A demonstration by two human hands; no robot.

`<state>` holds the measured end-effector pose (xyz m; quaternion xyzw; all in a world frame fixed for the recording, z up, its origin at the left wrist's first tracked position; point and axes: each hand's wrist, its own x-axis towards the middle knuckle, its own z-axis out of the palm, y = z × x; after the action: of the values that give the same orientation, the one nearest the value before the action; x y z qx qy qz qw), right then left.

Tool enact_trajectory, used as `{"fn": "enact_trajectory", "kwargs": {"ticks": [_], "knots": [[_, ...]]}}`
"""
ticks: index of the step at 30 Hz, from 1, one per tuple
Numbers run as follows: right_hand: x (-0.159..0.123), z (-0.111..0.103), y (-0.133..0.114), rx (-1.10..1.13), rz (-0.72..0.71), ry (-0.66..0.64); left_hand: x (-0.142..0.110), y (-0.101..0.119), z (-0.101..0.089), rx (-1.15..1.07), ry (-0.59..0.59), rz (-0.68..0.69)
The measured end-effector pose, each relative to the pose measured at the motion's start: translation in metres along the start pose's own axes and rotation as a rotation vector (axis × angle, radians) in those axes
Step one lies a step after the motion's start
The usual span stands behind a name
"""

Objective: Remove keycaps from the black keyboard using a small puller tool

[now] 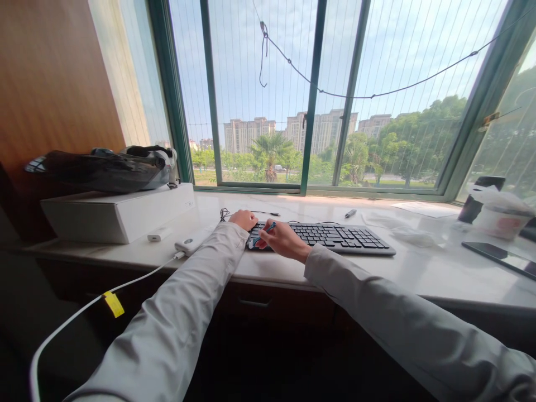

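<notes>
A black keyboard (330, 237) lies on the white marble-look sill. At its left end, my left hand (244, 220) is closed over the back corner, steadying it, with the fingertips partly hidden. My right hand (282, 239) pinches a slim blue pen-like tool (271, 228) over the keys at the left end. The tool slants down toward the keys; its lower tip is too small to make out.
On the left, a white box (121, 215) bears a dark visor-like item (104, 172). Near it are a white device (189, 244) with a white cable (138, 277) and a small white adapter (159, 234). Rightward lie a USB stick (350, 213), crumpled plastic (419, 234), a phone (500, 255) and a bagged cup (500, 215).
</notes>
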<state>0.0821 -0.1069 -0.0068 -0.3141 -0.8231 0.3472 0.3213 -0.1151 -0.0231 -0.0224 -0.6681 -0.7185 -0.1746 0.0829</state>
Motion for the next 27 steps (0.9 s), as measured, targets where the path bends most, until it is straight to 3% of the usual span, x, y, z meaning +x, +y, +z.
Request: {"fn": "enact_trajectory", "kwargs": {"ticks": [4,9,27], "knots": [[-0.002,-0.006,0.003,-0.029,0.038,-0.013,0.002,-0.001,0.001,0.011,0.011,-0.01],[-0.018,-0.032,0.018,-0.054,0.032,0.019,0.003,-0.001,0.002,0.011,0.0,0.0],[-0.118,-0.19,0.103,-0.133,0.316,0.206,0.008,-0.004,0.005,0.001,0.012,0.003]]}}
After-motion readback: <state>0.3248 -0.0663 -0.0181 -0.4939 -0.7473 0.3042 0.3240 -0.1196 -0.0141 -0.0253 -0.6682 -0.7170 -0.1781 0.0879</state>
